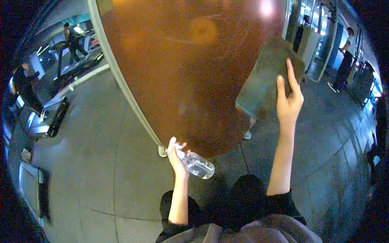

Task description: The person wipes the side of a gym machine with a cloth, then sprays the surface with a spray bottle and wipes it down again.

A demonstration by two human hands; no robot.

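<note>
Holds in the left grip (177,158), clamped round the white spray head (173,142), a transparent plastic bottle (199,165) of clear liquid, tilted with base to the right, near the lower end of a glossy reddish-brown panel (186,81) with a pale rim (122,83). Spreads the right grip (290,104), with fingers straight and apart, over a dark grey-green rectangular cloth (261,75) along the panel's right side. Has below a grey tiled floor (97,170), and at left a black-and-silver treadmill (52,117) near a person in dark clothes (27,89).
</note>
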